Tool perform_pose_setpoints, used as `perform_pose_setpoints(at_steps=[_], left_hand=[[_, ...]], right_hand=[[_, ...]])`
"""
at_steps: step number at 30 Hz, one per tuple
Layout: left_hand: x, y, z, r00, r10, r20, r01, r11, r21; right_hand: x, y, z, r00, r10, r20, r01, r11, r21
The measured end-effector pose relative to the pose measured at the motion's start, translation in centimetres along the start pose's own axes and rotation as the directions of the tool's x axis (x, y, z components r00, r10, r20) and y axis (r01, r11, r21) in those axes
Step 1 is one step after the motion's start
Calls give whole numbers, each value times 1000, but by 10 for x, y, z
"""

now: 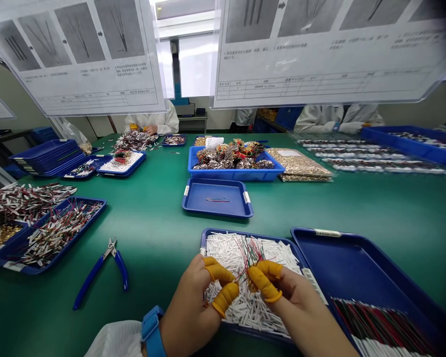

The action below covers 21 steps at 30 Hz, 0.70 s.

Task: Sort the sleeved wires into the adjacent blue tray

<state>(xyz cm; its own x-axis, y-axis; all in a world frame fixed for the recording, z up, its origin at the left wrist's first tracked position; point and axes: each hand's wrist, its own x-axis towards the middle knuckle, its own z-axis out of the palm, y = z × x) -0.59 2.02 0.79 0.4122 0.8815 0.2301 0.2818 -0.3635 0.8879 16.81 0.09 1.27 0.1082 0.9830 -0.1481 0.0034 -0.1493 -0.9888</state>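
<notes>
Lower centre, left hand (194,305) and right hand (290,290) pinch thin red-and-green coated wires (251,253). Probably light, flexible; grip near ends.

Your left hand (194,303) pinches thumb (225,299) to forefinger (220,272), and your right hand (292,290), close beside it, does the same. The fingertips (254,275) point toward each other. Your right forearm (317,331) slants in bare from the lower right, your left wrist (165,331) from the lower left.

I note an assembly workshop — long green worktop (152,233), blue trays of small parts (238,174), cutting pliers (111,250); printed instruction sheets (96,74) hang before me — people in white workwear (165,119) opposite.
</notes>
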Motion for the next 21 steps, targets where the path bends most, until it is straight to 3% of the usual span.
perform_pose_setpoints(at_steps=[6,10,13,18,21], left_hand=[[0,1,-3,1000,-22,19,21,999,36],[0,2,-4,1000,-5,21,3,996,87],[2,4,-5,997,11,78,-24,987,162],[2,6,-3,986,3,167,-52,955,291],[1,4,-3,978,-23,205,-49,940,338]], right_hand=[[8,-10,-22,983,-88,-161,71,991,-109],[12,-5,-40,970,-151,-192,77,934,-348],[12,3,-42,932,-276,-236,125,853,-507],[8,3,-26,939,-344,-22,290,822,-490],[7,-1,-19,922,-383,47,360,810,-462]])
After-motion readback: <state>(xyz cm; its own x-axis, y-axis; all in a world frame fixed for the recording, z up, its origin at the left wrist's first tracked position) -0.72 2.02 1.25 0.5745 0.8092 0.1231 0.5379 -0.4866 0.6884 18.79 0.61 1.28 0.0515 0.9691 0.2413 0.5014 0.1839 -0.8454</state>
